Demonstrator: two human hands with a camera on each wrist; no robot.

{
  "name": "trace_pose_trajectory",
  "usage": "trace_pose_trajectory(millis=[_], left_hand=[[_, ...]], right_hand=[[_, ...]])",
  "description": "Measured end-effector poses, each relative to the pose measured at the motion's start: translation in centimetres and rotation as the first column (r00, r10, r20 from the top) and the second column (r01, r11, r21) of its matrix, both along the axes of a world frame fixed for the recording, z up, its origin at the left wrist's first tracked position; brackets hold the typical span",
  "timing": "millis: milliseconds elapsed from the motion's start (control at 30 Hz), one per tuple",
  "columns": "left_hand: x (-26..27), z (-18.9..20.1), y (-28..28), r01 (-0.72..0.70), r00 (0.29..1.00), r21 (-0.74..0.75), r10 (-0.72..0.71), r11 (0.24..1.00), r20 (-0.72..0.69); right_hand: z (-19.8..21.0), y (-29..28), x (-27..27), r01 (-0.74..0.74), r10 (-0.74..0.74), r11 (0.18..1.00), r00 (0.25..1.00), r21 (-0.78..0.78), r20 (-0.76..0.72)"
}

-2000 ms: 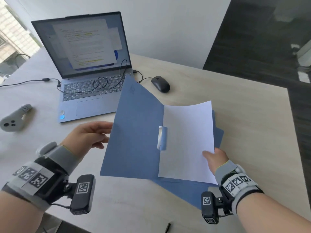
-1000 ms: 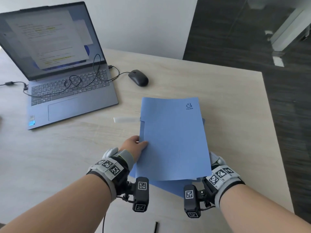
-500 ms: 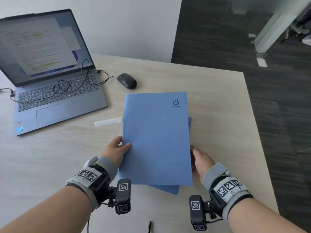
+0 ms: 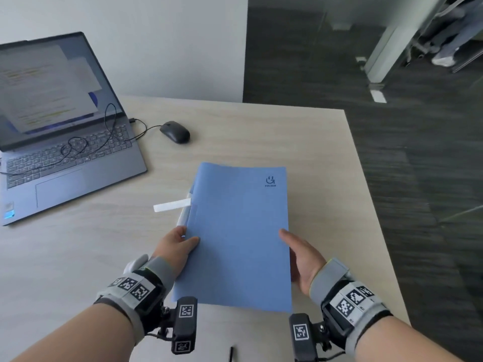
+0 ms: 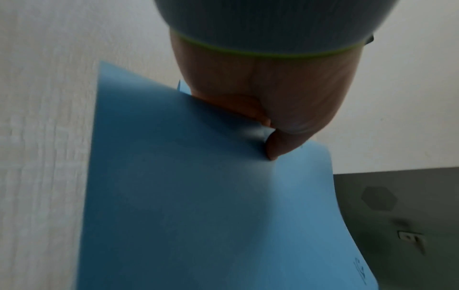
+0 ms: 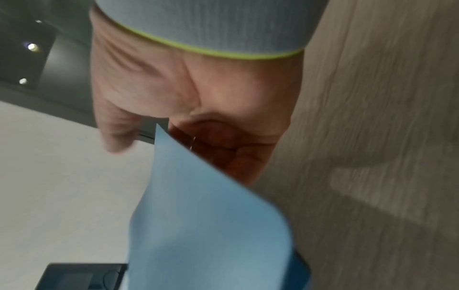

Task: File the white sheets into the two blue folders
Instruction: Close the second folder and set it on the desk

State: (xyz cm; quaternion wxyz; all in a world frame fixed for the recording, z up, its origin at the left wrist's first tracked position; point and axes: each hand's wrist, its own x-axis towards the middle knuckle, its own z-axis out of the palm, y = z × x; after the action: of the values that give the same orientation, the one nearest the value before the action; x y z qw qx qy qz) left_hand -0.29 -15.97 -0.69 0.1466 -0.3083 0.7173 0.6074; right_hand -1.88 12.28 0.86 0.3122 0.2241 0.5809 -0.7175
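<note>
A closed blue folder lies in front of me on the table, logo at its far right corner. My left hand grips its left edge, thumb on the cover and fingers beneath. My right hand holds the right edge, fingers curled under it and the thumb lying beside the edge. The second blue folder sits directly beneath, showing only as a sliver. A white spine bar peeks out at the left edge. No white sheets show; whatever is inside the folders is hidden.
An open laptop with a looped cable stands at the far left, a black mouse beside it. A white strip lies left of the folder. A black pen is at the near edge. The table's right edge drops to dark floor.
The folder cover was shut over the white sheet. Both hands then took its side edges, and the lower folder no longer sticks out at the near end.
</note>
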Motion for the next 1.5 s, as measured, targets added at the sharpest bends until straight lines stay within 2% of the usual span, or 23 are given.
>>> trace_pose_trajectory(millis=[133, 233, 300, 367, 467, 600, 667, 767, 833, 900, 1100, 1200, 1300, 1333, 1400, 1500], left_hand=[[0.3, 0.5, 0.7, 0.105, 0.994, -0.051, -0.105, 0.993, -0.002], [0.1, 0.9, 1.2, 0.183, 0.983, -0.056, -0.183, 0.982, -0.004], [-0.3, 1.2, 1.5, 0.229, 0.973, -0.153, -0.231, 0.961, 0.002], [-0.8, 1.8, 1.8, 0.211, 0.975, -0.275, -0.223, 0.938, -0.013], [-1.3, 2.4, 1.9, 0.107, 0.973, -0.441, -0.185, 0.891, -0.139], [-2.3, 3.4, 1.0, 0.019, 0.927, -0.613, -0.244, 0.790, -0.286], [-3.0, 3.6, 0.5, 0.094, 0.932, -0.675, -0.303, 0.732, -0.199], [-3.8, 3.6, 0.2, 0.347, 0.906, -0.724, -0.412, 0.596, 0.095], [-4.1, 3.7, 0.3, 0.425, 0.884, -0.704, -0.427, 0.569, 0.189], [-4.1, 3.7, 0.2, 0.436, 0.884, -0.701, -0.413, 0.565, 0.217], [-4.0, 4.2, 0.2, 0.468, 0.872, -0.632, -0.442, 0.618, 0.213], [-3.9, 4.2, 0.3, 0.451, 0.889, -0.553, -0.408, 0.700, 0.209], [-3.6, 3.8, 0.7, 0.321, 0.947, -0.310, -0.294, 0.895, 0.131], [-3.5, 3.5, 0.9, 0.261, 0.963, -0.222, -0.238, 0.940, 0.123], [-3.3, 2.7, 1.4, 0.121, 0.985, -0.068, -0.111, 0.990, 0.131], [-3.0, 1.8, 1.6, -0.043, 0.988, 0.044, 0.036, 0.998, 0.153]], right_hand=[[-0.1, 0.4, 0.4, -0.047, 0.067, 0.984, 0.991, 0.170, -0.114], [-0.7, 0.8, 0.4, 0.011, 0.035, 0.967, 0.984, 0.256, -0.173], [-1.0, 1.3, 0.5, 0.042, 0.020, 0.959, 0.977, 0.281, -0.214], [-1.2, 1.6, 0.3, 0.071, 0.001, 0.956, 0.969, 0.285, -0.245], [-0.9, 2.2, 0.1, 0.108, -0.022, 0.947, 0.961, 0.304, -0.274], [-0.7, 3.2, 0.2, 0.102, -0.009, 0.942, 0.960, 0.319, -0.279], [-0.5, 3.4, 0.3, 0.108, -0.025, 0.951, 0.961, 0.291, -0.275], [-0.6, 3.5, 0.3, 0.114, -0.037, 0.960, 0.957, 0.254, -0.288], [-0.7, 3.5, 0.3, 0.109, -0.031, 0.962, 0.955, 0.251, -0.297], [-0.6, 3.4, 0.2, 0.091, -0.012, 0.963, 0.954, 0.253, -0.300], [-0.8, 3.6, -0.3, 0.047, 0.038, 0.962, 0.952, 0.269, -0.304], [-0.8, 3.3, -0.4, 0.043, 0.041, 0.962, 0.953, 0.269, -0.300], [-0.7, 2.6, -0.5, 0.048, 0.028, 0.968, 0.955, 0.247, -0.296], [-0.7, 2.3, -0.5, 0.052, 0.020, 0.970, 0.956, 0.236, -0.291], [-0.7, 1.9, -0.4, 0.062, 0.001, 0.975, 0.959, 0.214, -0.283], [-0.8, 1.2, -0.4, 0.060, -0.004, 0.978, 0.963, 0.200, -0.269]])
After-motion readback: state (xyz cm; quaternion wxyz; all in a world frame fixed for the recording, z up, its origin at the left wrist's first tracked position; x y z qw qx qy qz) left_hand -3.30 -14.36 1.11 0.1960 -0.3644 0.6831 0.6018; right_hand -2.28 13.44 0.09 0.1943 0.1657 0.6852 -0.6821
